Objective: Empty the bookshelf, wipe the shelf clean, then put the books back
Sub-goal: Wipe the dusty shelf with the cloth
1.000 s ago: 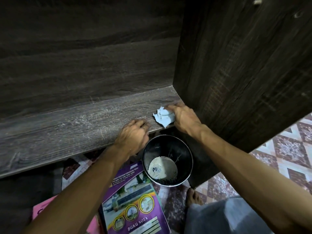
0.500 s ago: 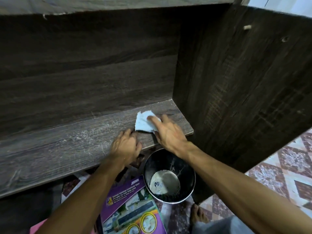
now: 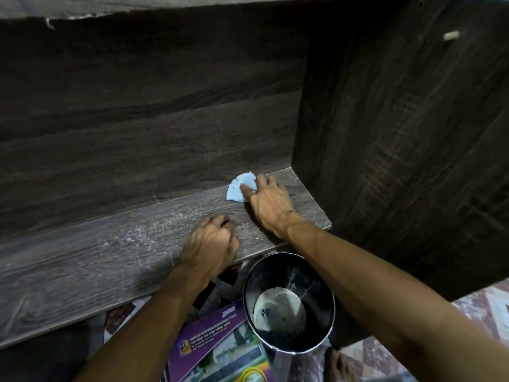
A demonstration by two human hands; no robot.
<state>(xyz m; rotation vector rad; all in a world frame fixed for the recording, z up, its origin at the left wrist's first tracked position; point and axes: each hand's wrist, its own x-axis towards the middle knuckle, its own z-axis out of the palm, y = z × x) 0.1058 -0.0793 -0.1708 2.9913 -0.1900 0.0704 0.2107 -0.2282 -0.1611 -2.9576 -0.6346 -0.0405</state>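
Observation:
The dark wood shelf board holds no books and shows pale dust streaks. My right hand presses a small light-blue cloth flat against the board near its back right corner, fingers spread over the cloth. My left hand rests on the board's front part with its fingers curled under, holding nothing I can see. A purple book lies on the floor below the shelf, partly hidden by my left forearm.
A black round bin with pale dust at its bottom stands on the floor under the shelf's front edge. The shelf's dark side panel rises on the right. Patterned floor tiles and a bare foot show at the lower right.
My right hand has slid the cloth from the front right edge back and leftward to the rear of the board. My left hand has stayed on the front part of the board.

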